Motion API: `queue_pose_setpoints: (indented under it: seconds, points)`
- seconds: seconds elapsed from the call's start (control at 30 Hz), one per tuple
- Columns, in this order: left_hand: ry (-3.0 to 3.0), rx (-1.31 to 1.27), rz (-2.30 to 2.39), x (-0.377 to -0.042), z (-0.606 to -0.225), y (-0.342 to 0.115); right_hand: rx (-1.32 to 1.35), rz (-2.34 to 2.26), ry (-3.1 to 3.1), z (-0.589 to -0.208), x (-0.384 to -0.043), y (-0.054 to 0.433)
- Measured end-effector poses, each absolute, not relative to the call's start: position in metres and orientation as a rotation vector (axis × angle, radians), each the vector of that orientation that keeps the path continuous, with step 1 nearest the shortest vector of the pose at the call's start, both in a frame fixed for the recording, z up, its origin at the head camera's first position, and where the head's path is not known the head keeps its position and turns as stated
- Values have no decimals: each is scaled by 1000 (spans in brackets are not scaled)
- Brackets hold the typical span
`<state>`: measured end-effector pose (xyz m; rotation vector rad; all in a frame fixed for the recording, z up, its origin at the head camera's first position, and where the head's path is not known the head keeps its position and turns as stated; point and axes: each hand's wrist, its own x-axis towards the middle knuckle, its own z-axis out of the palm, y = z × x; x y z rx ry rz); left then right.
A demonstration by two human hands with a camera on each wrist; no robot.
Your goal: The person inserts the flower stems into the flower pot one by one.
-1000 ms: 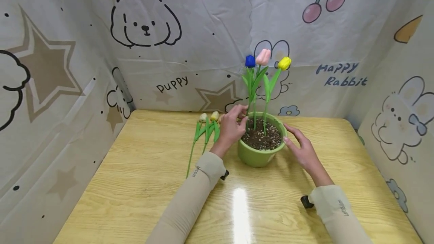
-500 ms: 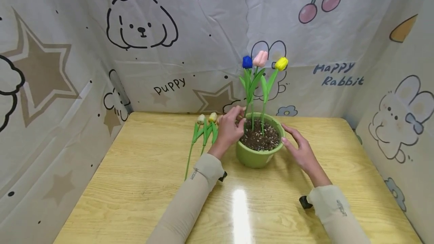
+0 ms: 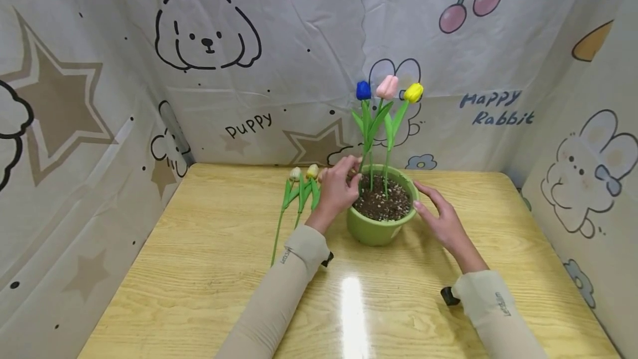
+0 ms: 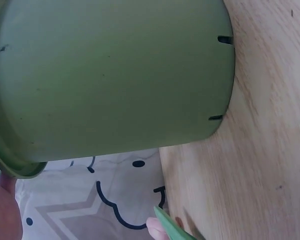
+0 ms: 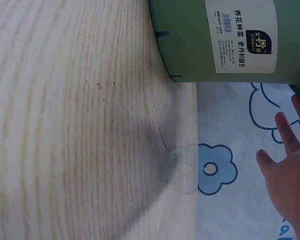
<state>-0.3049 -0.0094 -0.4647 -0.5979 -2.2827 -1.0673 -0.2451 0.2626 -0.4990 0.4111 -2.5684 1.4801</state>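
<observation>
A green flowerpot (image 3: 376, 231) filled with dark speckled soil (image 3: 381, 204) stands on the table. From it rise artificial tulips: blue (image 3: 364, 91), pink (image 3: 387, 87) and yellow (image 3: 413, 93). At the pot's left rim my left hand (image 3: 339, 190) pinches a green stem, which appears to lead up to the pink tulip; the fingers partly hide its lower end. My right hand (image 3: 442, 219) rests against the pot's right rim with fingers spread. In the right wrist view, the extended fingers (image 5: 287, 132) lie beside the pot, which bears a white label (image 5: 242, 37).
Several more tulips (image 3: 301, 187), with white, yellow and partly hidden heads, lie on the table left of the pot. The wooden table (image 3: 209, 248) ends at a patterned cloth backdrop (image 3: 319, 37) behind and at both sides.
The pink tulip head has shifted slightly right over the last half second, while the blue and yellow heads keep their places. Both hands stay at the pot rim; the head view shifted slightly.
</observation>
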Motion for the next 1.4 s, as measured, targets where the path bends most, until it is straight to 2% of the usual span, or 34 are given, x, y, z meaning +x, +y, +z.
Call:
queue_pose_setpoints:
  seconds: [0.33, 0.77, 1.4]
  points:
    - [-2254, -626, -1033, -308, -464, -9, 414, 1480, -2550, -498, -246, 263]
    - [-2213, -625, -1253, -306, -465, -12, 383, 1502, -2568, -494, -247, 260]
    - [-2186, -604, -1451, -311, -466, -40, 405, 1519, -2540, -496, -244, 260]
